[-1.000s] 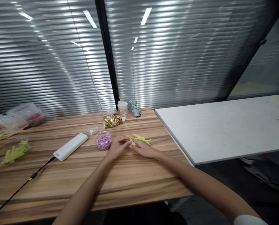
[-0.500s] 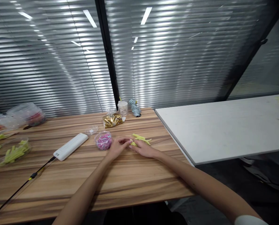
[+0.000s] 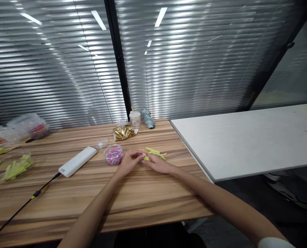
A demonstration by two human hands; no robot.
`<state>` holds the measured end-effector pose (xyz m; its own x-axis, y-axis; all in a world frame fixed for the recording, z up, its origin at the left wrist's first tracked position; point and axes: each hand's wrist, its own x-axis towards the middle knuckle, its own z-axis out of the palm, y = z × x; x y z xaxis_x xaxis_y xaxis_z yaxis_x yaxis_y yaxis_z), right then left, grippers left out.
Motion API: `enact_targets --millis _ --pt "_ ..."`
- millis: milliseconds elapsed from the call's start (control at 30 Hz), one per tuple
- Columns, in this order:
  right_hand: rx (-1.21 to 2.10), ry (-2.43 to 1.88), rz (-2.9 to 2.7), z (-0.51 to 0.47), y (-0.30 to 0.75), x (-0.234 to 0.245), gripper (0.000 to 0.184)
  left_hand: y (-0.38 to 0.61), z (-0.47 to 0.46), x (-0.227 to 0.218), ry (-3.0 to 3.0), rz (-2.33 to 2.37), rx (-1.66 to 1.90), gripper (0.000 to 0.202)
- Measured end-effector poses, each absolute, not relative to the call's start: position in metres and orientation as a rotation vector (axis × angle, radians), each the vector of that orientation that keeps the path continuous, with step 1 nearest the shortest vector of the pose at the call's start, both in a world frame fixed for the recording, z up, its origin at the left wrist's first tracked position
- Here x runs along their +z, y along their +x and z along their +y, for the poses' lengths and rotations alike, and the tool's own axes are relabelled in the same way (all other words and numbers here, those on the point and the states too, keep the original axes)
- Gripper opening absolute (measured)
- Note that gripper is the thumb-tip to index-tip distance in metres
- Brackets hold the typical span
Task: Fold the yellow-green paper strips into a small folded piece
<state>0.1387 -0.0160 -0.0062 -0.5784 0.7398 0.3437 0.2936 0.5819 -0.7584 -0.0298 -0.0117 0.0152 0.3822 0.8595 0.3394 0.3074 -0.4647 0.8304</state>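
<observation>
My left hand (image 3: 130, 162) and my right hand (image 3: 157, 163) meet above the wooden table, fingertips pinched together on a small yellow-green soft strip (image 3: 147, 158). Fingers cover most of that piece, so its exact shape is hidden. Just beyond my right hand lie more loose yellow-green strips (image 3: 153, 150) on the wood. Close by my left hand on its left stands a clear round tub (image 3: 113, 155) full of small pink and purple bands or rings, too small to make out exactly. Its clear lid (image 3: 101, 143) appears to lie behind it.
A white power bank (image 3: 77, 161) with a black cable (image 3: 19, 208) lies left. Behind are a gold packet (image 3: 124, 132), a white cup (image 3: 135, 119) and a crumpled blue-grey wrapper (image 3: 148, 119). Clear containers (image 3: 27, 124) and more yellow strips (image 3: 17, 167) sit far left; a white table (image 3: 246, 141) adjoins right.
</observation>
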Motion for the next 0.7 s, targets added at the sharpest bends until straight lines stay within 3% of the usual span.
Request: enact_targets --millis 700 --pt "0.897 -0.826 -2.144 -0.0169 0.1391 -0.0037 0.037 -0.0287 -0.0146 0.0187 1.997 1.044 1.026 0.026"
